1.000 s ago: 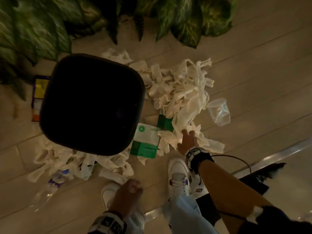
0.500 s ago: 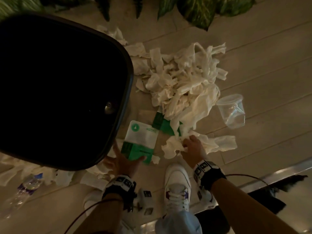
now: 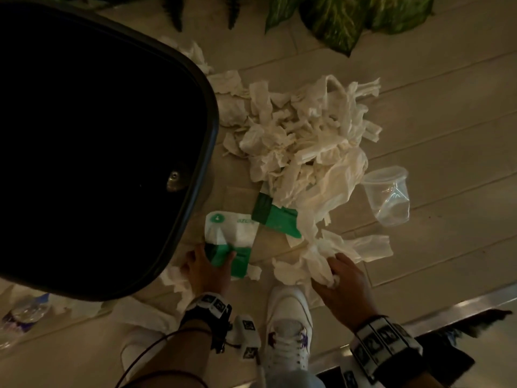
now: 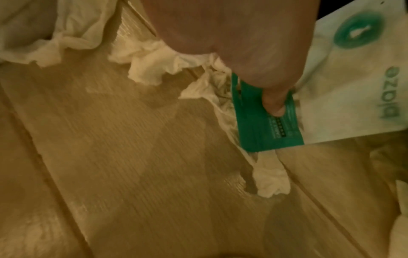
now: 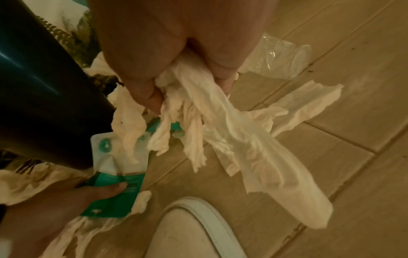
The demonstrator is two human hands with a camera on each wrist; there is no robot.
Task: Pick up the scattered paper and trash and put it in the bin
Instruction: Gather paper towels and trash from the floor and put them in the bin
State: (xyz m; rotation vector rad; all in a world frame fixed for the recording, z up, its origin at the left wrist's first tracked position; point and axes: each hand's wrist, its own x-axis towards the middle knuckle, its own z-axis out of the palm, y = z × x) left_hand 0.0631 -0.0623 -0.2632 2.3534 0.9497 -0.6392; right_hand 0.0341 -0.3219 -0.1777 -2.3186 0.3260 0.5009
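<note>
A black bin (image 3: 106,152) fills the left of the head view. Beside its near right corner lies a white and green packet (image 3: 232,236); my left hand (image 3: 207,264) pinches its green end, thumb on top (image 4: 273,104). The same packet (image 5: 114,174) shows in the right wrist view. My right hand (image 3: 341,278) grips a bunch of white tissue paper (image 5: 220,125), which trails down to the floor. A big heap of torn tissue (image 3: 305,133) spreads over the floor past it. A second green packet (image 3: 275,217) lies half under the heap.
A clear plastic cup (image 3: 390,194) lies on its side right of the heap. More tissue (image 3: 179,278) lies by the bin's near edge, and a plastic bottle (image 3: 25,312) at far left. My white shoe (image 3: 288,317) stands between the hands. Plant leaves (image 3: 349,21) hang at the top.
My left hand has come forward from my knee and taken hold of the white and green packet. My right hand has closed on the tissue and gathered it. The view has dropped closer to the floor.
</note>
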